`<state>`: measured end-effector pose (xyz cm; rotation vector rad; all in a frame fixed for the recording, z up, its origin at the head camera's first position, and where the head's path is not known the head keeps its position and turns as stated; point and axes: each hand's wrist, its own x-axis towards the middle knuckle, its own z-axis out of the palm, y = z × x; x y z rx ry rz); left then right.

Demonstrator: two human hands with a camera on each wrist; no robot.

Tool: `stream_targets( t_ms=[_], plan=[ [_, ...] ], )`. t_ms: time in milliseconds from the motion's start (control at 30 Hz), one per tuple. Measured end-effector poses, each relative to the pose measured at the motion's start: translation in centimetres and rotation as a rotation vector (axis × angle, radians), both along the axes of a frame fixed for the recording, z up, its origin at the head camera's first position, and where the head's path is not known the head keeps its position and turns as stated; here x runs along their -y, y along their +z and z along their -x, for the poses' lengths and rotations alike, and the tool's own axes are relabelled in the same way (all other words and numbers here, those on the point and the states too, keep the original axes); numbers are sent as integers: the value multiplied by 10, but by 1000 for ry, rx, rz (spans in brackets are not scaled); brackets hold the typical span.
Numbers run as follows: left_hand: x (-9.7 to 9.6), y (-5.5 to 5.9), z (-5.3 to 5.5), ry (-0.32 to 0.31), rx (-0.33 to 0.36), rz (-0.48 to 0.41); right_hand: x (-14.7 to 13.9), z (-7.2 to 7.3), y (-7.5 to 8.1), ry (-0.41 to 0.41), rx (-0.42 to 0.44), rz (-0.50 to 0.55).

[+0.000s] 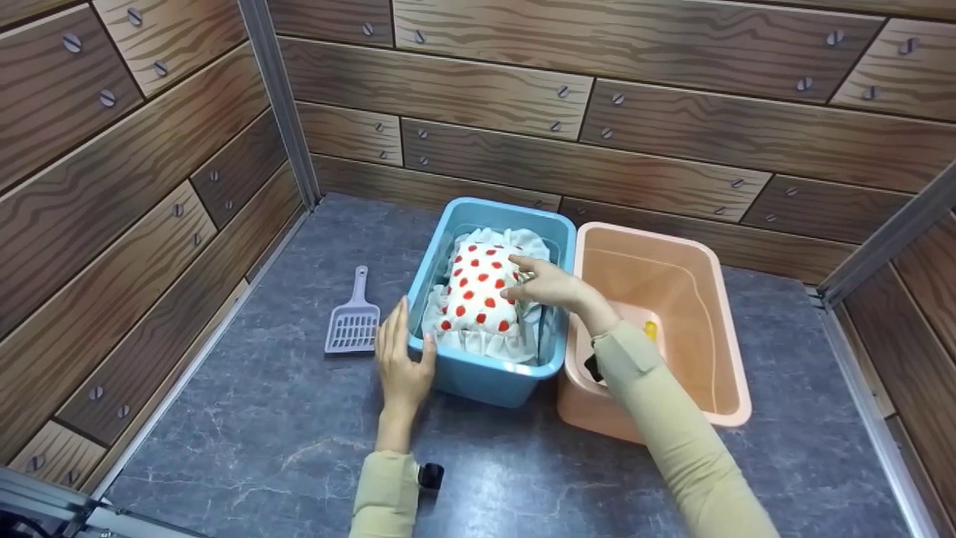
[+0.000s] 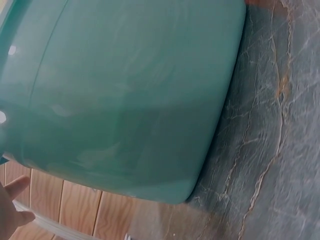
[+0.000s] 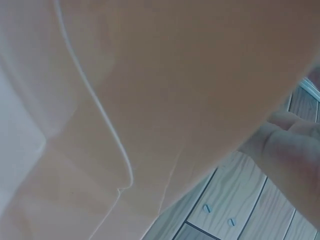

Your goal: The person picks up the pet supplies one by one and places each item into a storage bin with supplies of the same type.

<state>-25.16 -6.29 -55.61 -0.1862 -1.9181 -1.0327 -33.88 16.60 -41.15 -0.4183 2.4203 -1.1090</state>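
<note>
A white pillow (image 1: pixel 478 288) with red strawberry-like spots and a ruffled edge lies inside the blue bin (image 1: pixel 478 385). My left hand (image 1: pixel 399 370) is at the bin's front left corner, fingers straight along the outside and thumb near the front rim. Over the pillow's right side is my right hand (image 1: pixel 551 286), its fingers and thumb spread apart. In the left wrist view the bin's wall (image 2: pixel 125 100) fills much of the picture, with a bit of the left hand (image 2: pixel 12 207) low at the left. The right wrist view shows the right hand (image 3: pixel 290 155) beyond a peach bin wall (image 3: pixel 175 75).
A peach bin (image 1: pixel 691 299) stands right beside the blue one, with a small yellow thing (image 1: pixel 650 330) in it. Left of the blue bin, a lilac slotted litter scoop (image 1: pixel 353 326) lies on the dark marbled surface (image 1: pixel 261 418). Wood-patterned walls (image 1: pixel 478 93) enclose the back and sides.
</note>
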Motion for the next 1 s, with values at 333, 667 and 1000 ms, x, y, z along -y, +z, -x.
stream_targets(
  t_ms=[333,667,1000],
  plan=[
    [1,1,0,6,-7,31,-5,-7,13,16,-54,29],
    [6,2,-2,-2,1,67,-7,-17,24,-2,-140,47],
    [7,10,-5,-48,64,58,-14,-28,43,-79,-219,86]
  ],
)
